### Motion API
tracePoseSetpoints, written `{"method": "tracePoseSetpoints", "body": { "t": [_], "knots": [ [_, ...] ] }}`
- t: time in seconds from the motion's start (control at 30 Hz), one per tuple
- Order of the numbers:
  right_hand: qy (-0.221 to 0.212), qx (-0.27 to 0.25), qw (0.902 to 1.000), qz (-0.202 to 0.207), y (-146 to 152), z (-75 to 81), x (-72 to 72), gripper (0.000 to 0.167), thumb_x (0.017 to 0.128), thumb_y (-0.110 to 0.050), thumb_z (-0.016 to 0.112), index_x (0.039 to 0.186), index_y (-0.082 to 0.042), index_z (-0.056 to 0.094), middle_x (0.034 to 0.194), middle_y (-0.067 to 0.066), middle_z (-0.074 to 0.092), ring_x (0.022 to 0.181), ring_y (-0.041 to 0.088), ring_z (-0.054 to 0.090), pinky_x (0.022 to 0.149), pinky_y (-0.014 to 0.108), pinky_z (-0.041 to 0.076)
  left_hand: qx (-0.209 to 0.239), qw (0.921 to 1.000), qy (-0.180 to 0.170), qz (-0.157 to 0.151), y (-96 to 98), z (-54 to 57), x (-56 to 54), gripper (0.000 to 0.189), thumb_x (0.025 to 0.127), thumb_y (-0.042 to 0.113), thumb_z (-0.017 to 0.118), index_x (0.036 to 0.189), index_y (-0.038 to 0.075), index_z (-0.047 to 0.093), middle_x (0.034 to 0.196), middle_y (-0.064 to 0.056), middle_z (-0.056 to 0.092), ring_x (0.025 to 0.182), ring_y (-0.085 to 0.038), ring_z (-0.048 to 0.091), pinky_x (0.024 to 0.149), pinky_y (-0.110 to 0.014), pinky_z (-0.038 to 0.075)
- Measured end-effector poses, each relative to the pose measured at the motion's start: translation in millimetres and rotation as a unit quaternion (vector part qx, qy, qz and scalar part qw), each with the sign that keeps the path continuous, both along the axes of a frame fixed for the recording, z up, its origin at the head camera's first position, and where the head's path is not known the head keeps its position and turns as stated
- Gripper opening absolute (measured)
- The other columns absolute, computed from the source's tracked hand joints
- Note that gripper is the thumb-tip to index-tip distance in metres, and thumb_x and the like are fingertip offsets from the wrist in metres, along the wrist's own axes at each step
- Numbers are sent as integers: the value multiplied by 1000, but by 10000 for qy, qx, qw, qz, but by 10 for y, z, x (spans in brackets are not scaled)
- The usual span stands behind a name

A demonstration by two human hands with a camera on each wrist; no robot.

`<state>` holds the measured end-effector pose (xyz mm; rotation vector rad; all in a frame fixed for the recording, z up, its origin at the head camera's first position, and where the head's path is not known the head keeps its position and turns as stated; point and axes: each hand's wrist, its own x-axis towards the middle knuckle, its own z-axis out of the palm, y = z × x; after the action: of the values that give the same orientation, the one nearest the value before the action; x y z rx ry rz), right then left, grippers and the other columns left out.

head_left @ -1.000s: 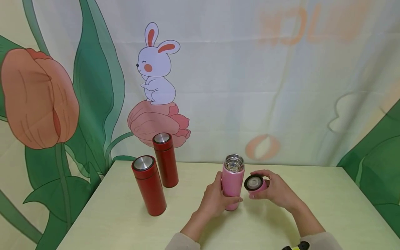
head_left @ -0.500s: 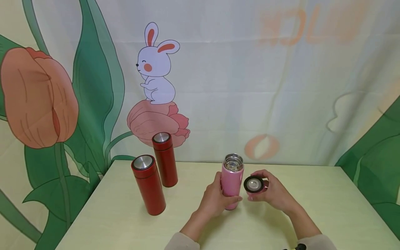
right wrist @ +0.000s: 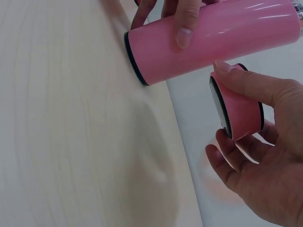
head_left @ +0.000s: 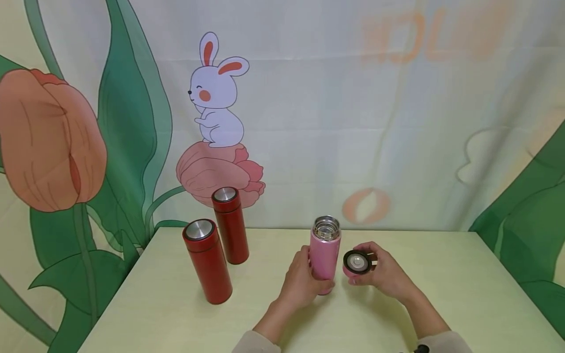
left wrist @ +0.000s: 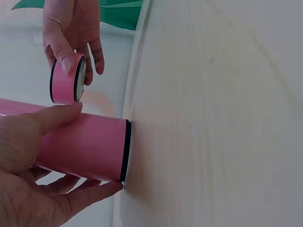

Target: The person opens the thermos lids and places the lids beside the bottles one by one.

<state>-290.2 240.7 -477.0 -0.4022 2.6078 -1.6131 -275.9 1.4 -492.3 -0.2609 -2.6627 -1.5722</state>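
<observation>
A pink thermos bottle (head_left: 324,255) stands on the table without its cap, its steel mouth showing in the head view. My left hand (head_left: 299,282) grips its lower half, thumb in front and fingers around the far side. To the right of it, my right hand (head_left: 387,274) pinches the pink bottle cap (right wrist: 242,105) between thumb and fingers, clear above the table. In the head view the cap's black-ringed face with a pale disc is turned up. The left wrist view shows the bottle's black base (left wrist: 126,151) at the tabletop.
Two red thermos bottles with steel-topped caps stand to the left, one nearer (head_left: 209,272) and one farther back (head_left: 233,233). The pale table (head_left: 154,314) ends at a printed curtain (head_left: 291,122) with a rabbit and tulips.
The cap in my right hand has tipped so its ringed face is more level. My left hand keeps hold of the bottle. The head view has shifted slightly.
</observation>
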Motion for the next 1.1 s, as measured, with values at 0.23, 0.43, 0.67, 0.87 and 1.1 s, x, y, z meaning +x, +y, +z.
{"method": "tracePoseSetpoints", "body": {
  "t": [0.23, 0.43, 0.67, 0.87, 1.1],
  "knots": [
    [-50, 94, 9998, -146, -23, -47, -6, 74, 68, -12, 97, 131, -6, 56, 125, 15, 65, 110, 27, 62, 88, 36, 50, -50, 9999, 63, 150, 25, -26, -9, 83, 73, 21, 95, 140, 9, 47, 127, -8, 58, 119, -26, 60, 103, -49, 52],
    [-36, 149, 9995, -261, -12, -108, -26, 76, 68, -13, 97, 132, -6, 56, 128, 15, 64, 112, 27, 62, 90, 36, 50, -71, 9997, 170, 168, 22, -22, -22, 81, 73, 22, 94, 140, 10, 49, 126, -8, 59, 120, -27, 60, 102, -49, 53],
    [-50, 260, 9986, -447, 12, -168, -58, 79, 67, -15, 98, 133, -4, 55, 130, 16, 63, 115, 28, 63, 91, 36, 50, 103, 9997, 155, 160, 8, 22, -92, 79, 74, 22, 94, 140, 14, 50, 129, -7, 59, 125, -30, 61, 105, -50, 53],
    [45, 264, 9978, -610, 25, -221, -151, 77, 70, -14, 96, 134, -4, 55, 130, 17, 62, 114, 28, 63, 95, 38, 48, 207, 9993, 182, 256, 22, 45, -246, 75, 76, 31, 94, 136, 18, 51, 124, -5, 62, 114, -24, 64, 97, -45, 56],
    [93, 327, 9956, -868, 15, -294, -274, 74, 72, -13, 95, 135, -6, 57, 131, 16, 63, 113, 28, 65, 95, 37, 48, 204, 9994, 204, 179, 52, 77, -439, 70, 78, 33, 92, 134, 21, 51, 130, -6, 67, 110, -23, 68, 92, -41, 58]
  ]
}}
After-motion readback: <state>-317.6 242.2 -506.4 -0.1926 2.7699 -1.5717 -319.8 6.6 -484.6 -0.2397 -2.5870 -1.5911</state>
